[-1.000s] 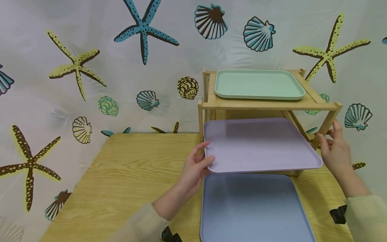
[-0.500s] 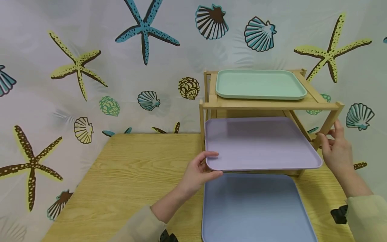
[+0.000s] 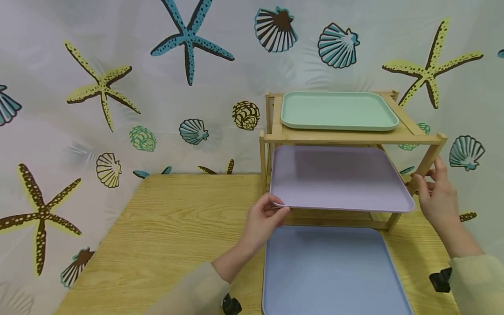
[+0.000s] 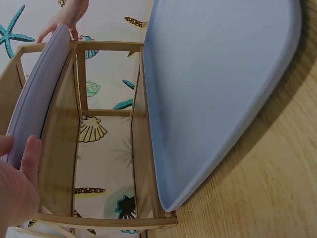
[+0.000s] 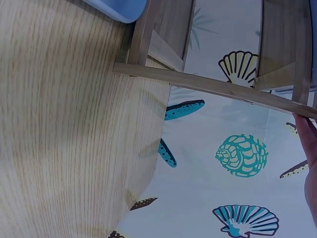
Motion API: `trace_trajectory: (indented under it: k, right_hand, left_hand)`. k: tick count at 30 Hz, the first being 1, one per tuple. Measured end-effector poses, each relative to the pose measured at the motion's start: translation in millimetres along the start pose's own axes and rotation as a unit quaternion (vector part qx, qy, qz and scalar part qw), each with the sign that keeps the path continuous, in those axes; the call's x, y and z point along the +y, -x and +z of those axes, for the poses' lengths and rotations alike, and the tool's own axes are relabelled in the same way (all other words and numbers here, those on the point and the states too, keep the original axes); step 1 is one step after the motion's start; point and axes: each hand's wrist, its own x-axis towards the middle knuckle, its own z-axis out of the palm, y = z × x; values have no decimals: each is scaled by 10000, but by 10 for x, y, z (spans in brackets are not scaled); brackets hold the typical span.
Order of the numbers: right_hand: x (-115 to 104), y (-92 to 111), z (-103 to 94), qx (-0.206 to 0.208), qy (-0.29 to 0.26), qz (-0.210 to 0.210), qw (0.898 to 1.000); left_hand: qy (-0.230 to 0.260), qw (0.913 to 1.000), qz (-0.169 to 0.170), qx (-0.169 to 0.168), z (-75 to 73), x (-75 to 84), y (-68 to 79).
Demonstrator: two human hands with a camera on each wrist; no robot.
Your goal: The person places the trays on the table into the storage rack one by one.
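Note:
A purple tray (image 3: 342, 179) lies mostly within the middle level of a wooden shelf rack (image 3: 354, 138), its front edge sticking out a little. My left hand (image 3: 263, 221) pinches the tray's front left corner between thumb and fingers. In the left wrist view the thumb and a finger stand on either side of the purple tray (image 4: 39, 94). My right hand (image 3: 439, 197) holds the rack's front right post, fingers bent around it. From the right wrist view, part of the right hand (image 5: 309, 163) shows against the rack's wooden side (image 5: 208, 84).
A mint green tray (image 3: 338, 111) sits on the rack's top shelf. On the wooden table (image 3: 189, 227), a blue tray (image 3: 334, 271) lies in front of the rack. A curtain (image 3: 220, 65) printed with shells and starfish hangs behind.
The purple tray has slid back farther into the rack. My left hand has shifted from the tray's left side to its front left corner. The right hand stays on the post.

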Motion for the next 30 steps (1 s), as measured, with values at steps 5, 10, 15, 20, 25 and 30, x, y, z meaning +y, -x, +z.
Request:
trace_trajectory:
  k: [5,10,15,20,25,30]
  right_hand:
    - [-3,9,4,-5,-26,-13,10000]
    - [-7,14,9,19,-104,-2,9999]
    - [-6,16,7,39,-143,-4,9999]
    - [-7,12,10,59,-70,-43,9999]
    - [1,10,15,61,-65,-73,9999]
    - [-4,11,12,47,-51,-53,10000]
  left_hand:
    - [202,9995,-101,224,71,-67,-111]
    - [28,9986,-210,479,119,-93,-204]
    - [44,9975,-219,668,160,-100,-281]
    - [-6,9967,-210,789,193,-138,-356]
    - [-22,9953,-176,950,276,-1,-364]
    - [177,9937,-108,1105,311,-140,-471]
